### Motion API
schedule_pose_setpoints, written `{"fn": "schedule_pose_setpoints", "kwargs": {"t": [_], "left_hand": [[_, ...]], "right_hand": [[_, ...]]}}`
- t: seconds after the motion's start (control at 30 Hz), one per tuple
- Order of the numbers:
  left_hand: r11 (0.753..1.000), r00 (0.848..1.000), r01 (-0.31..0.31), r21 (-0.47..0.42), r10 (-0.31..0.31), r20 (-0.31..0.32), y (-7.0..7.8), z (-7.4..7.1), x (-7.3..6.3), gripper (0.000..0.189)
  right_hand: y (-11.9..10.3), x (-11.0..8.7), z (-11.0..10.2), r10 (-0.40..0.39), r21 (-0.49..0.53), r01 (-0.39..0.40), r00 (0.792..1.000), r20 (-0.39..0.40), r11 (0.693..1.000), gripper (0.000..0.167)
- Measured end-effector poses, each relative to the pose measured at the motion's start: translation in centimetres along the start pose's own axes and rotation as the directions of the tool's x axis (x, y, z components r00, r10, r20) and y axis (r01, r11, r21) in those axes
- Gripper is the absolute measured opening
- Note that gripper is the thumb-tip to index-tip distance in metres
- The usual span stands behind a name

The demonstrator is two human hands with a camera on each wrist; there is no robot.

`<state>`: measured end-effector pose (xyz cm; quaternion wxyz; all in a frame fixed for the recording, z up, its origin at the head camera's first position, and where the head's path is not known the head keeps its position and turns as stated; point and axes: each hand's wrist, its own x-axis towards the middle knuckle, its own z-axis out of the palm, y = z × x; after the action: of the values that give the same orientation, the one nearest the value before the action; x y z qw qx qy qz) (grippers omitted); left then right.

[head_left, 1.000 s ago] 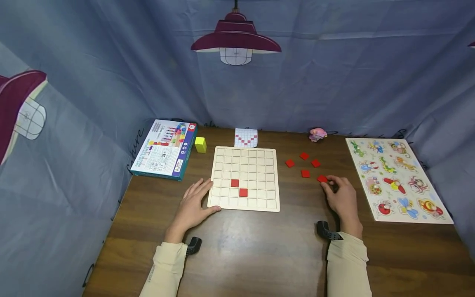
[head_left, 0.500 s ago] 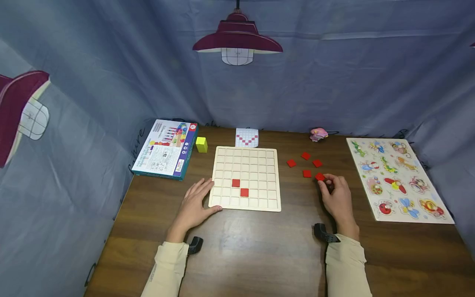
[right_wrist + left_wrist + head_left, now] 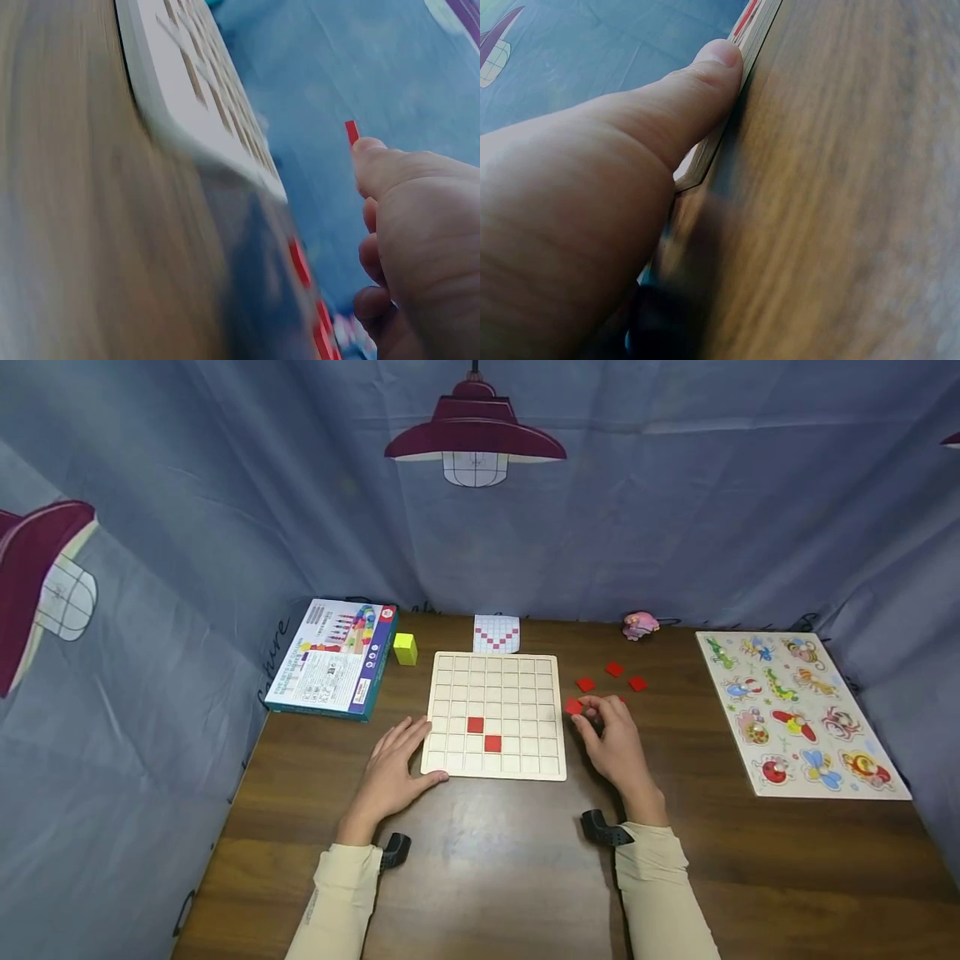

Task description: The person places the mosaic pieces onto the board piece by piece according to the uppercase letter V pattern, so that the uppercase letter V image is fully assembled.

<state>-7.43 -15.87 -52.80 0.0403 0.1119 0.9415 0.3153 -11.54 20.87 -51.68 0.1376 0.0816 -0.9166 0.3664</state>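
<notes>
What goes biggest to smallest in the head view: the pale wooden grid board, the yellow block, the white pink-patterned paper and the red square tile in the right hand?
1. Pale wooden grid board
2. White pink-patterned paper
3. Yellow block
4. Red square tile, partly covered by the right hand

Your head view: soft, rather dim light, mostly crisp. Pale sheen on the near middle of the table [image 3: 487, 852]; thin dark shadow along the left of your right sleeve [image 3: 663, 893]. Wrist views: table grain smeared; board [image 3: 199, 97] corner blurred in the right one; your left hand [image 3: 607, 165] clearer.
</notes>
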Motion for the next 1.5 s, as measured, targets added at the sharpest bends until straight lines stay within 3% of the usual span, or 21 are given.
{"fn": "schedule_pose_setpoints", "kwargs": {"t": [0.37, 0.73, 1.0, 1.3, 1.5], "left_hand": [[1.0, 1.0, 0.013, 0.003, -0.013, -0.016, -0.1, -0.1, -0.4, 0.091], [1.0, 1.0, -0.007, 0.015, 0.007, -0.009, -0.1, 0.0, 0.5, 0.091], [1.0, 1.0, 0.019, 0.008, -0.02, 0.011, 0.0, -0.1, 0.1, 0.092], [1.0, 1.0, -0.01, 0.018, 0.01, -0.011, 0.1, -0.1, 0.5, 0.091], [1.0, 1.0, 0.01, 0.01, -0.01, 0.018, 0.2, -0.1, 0.3, 0.091]], "right_hand": [[-4.5, 2.1, 4.8, -0.102, 0.052, 0.095, 0.984, 0.148, 0.994, 0.026], [-7.2, 4.3, 8.2, -0.144, -0.025, 0.159, 0.942, 0.303, 0.987, 0.029], [-8.6, 5.3, 10.5, -0.149, -0.101, 0.202, 0.911, 0.385, 0.974, 0.029], [-9.6, 6.1, 11.4, -0.167, -0.18, 0.253, 0.905, 0.392, 0.951, 0.027], [-9.8, 6.0, 11.3, -0.188, -0.22, 0.294, 0.896, 0.402, 0.93, 0.025]]}}
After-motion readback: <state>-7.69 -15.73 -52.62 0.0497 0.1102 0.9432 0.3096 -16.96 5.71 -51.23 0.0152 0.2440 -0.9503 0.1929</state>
